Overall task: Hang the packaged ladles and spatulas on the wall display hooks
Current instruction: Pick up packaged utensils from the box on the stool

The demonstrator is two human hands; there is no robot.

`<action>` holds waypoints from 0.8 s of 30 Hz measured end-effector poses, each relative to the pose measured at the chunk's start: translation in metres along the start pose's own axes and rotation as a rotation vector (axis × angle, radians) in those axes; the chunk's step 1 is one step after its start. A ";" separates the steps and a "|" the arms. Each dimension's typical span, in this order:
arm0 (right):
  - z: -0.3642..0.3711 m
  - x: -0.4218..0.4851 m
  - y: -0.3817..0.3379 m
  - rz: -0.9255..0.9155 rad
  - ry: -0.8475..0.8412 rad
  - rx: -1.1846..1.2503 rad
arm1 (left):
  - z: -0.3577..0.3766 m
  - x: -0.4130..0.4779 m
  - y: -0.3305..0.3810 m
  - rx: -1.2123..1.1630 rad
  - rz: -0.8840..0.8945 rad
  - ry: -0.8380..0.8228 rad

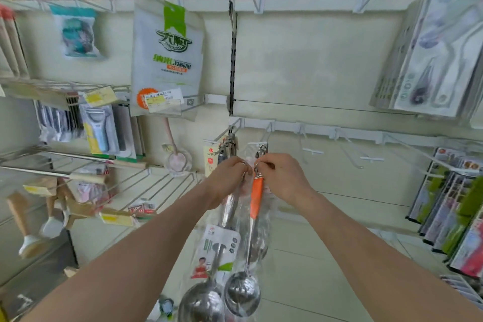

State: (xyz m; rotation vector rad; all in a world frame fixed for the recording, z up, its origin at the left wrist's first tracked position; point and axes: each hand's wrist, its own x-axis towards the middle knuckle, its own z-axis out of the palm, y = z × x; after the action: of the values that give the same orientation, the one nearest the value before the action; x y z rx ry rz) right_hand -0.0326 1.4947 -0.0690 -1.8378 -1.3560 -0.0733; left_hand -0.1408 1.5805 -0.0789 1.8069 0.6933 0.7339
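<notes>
Head view: both your arms reach up and forward to the cream wall panel (326, 65), and your hands meet just below a white display hook (257, 144) that sticks out from the rail (345, 133).

Your left hand (227, 178) is curled around the top end of the steel-handled ladle (230, 208) and grips it through its clear bag. Your right hand (283, 178) pinches the top of the orange-handled ladle (255, 198) between thumb and fingertips, right by the metal loop at the handle's end.

Both ladles hang with their long axes close to vertical. The handle ends point up at the hook and the bowls point down toward you (the two bowls sit side by side low in the picture, the steel-handled one to the left). The two handles run almost parallel and just beside each other. A printed card (217, 251) lies over the steel-handled ladle's shaft inside the bag.

Whether either loop is over the hook's tip you cannot tell, as your fingers cover that spot.

To the upper left hangs a white sponge pack (167, 60), with a carded peeler (98, 128) lower left.
</notes>
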 end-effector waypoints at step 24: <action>0.001 0.029 0.005 0.118 0.131 0.153 | 0.002 0.031 0.005 -0.062 0.070 0.040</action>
State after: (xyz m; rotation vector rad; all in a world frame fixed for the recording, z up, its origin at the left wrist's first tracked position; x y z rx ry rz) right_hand -0.0166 1.5174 -0.0579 -1.7488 -1.1290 -0.0270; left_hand -0.1188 1.6013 -0.0698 1.7716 0.6293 0.8315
